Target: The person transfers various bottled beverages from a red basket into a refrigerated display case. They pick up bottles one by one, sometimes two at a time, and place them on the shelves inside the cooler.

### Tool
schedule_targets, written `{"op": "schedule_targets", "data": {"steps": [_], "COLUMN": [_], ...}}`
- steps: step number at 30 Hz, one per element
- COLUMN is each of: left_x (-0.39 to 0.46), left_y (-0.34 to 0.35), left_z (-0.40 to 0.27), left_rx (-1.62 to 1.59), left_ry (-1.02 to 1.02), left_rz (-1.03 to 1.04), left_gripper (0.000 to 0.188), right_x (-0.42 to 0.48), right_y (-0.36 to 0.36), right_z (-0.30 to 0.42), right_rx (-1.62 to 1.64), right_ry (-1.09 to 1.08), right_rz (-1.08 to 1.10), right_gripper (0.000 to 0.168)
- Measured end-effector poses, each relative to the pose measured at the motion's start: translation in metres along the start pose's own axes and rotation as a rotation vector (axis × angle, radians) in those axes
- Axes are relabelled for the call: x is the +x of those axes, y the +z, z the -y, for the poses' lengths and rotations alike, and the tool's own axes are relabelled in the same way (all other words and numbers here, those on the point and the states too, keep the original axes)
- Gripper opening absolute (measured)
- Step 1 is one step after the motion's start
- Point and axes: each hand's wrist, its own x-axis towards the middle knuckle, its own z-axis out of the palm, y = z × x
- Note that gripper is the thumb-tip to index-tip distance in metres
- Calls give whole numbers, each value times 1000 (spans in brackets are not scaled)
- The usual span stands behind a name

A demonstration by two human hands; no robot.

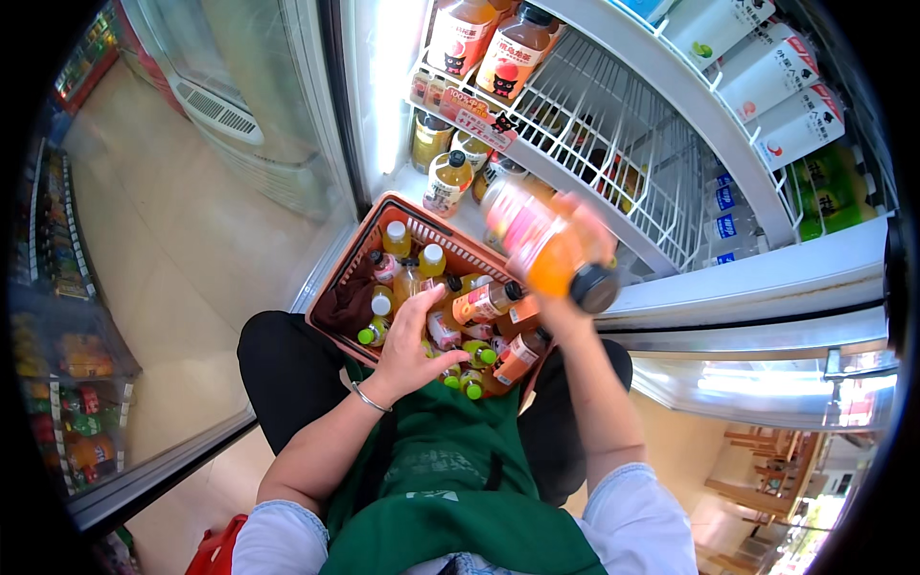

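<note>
My right hand [591,224], blurred, grips a bottle of orange drink [535,233] with a black cap and pink label. The bottle is tilted cap-down, above the right rim of a salmon-coloured plastic basket [343,251]. Much of that hand is hidden behind the bottle. My left hand [411,352], a silver bangle at its wrist, hovers over the basket with fingers apart and holds nothing. Whether its fingertips touch a bottle I cannot tell. Several drink bottles lie in the basket, among them a peach-labelled bottle [480,305]. A dark brown cloth [350,305] is bunched at the basket's left.
Before me stands an open refrigerated cabinet with a white wire shelf [647,165]. Black-capped bottles [509,54] stand at its left end, with a tea bottle [448,183] below. Glass doors [287,93] flank me. White cartons [798,126] fill another shelf at right.
</note>
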Motion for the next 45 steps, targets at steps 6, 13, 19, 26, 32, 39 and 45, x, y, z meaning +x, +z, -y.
{"op": "schedule_targets", "data": {"steps": [6,13,19,26,32,39,45], "left_x": [0,-15,-12,-20,-28,-20,-9], "left_y": [8,19,17,25,31,26,15], "left_z": [9,49,62,69,65,70,93], "left_rx": [17,198,291,458,559,659,528], "left_ry": [-63,-169,-250,-402,-409,-537,-673], "left_rz": [107,297,264,773,1054,976,385], "left_gripper": [62,44,38,41,47,39,26], "right_x": [119,161,167,170,9,-234,-268], "right_y": [-14,0,3,-18,42,154,179], "right_z": [-47,-101,-131,-150,-62,-127,-148], "right_rx": [33,-56,53,-76,21,-122,-234], "right_ry": [161,155,321,254,309,1133,1328], "right_rz": [-154,-75,-13,69,-175,404,281], "right_gripper": [71,55,52,56,15,77,77]}}
